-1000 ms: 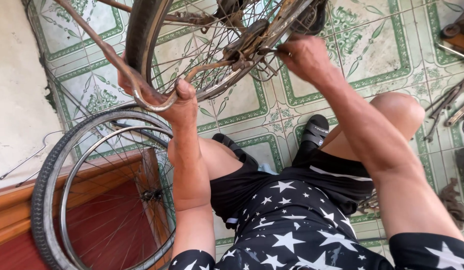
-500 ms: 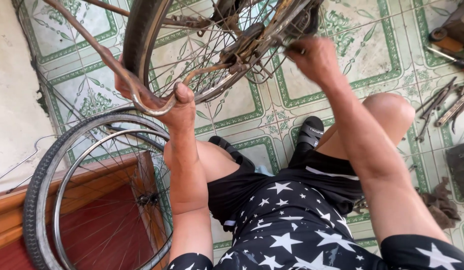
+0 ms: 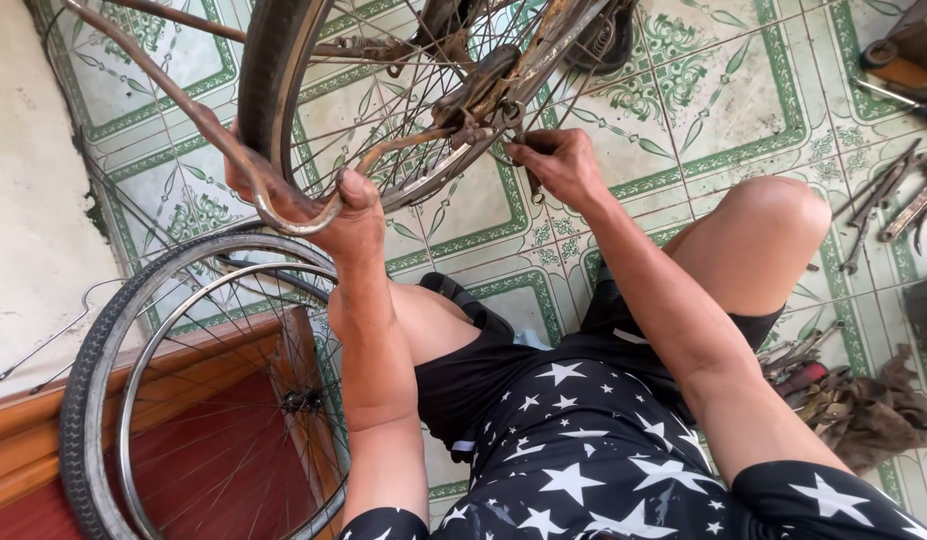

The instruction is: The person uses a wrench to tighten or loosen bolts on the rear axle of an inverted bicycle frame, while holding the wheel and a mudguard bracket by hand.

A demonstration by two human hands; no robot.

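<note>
I sit over a patterned tile floor with an old bicycle's wheel (image 3: 284,90) in front of me. My left hand (image 3: 329,215) grips the rusty curved stay (image 3: 189,125) of the frame beside the tyre. My right hand (image 3: 556,165) pinches a small dark part at the wheel's hub area (image 3: 484,95), where the rusty frame end meets the axle. What the fingers hold is too small to name.
A loose spoked wheel with a tyre (image 3: 94,400) leans against a red wooden step (image 3: 164,470) at my lower left. Wrenches and other tools (image 3: 889,205) lie on the tiles at right, with a dirty rag (image 3: 874,420) by my right knee.
My right hand has come down and inward from the upper frame to the hub. My left hand keeps its grip on the stay. The view has shifted slightly.
</note>
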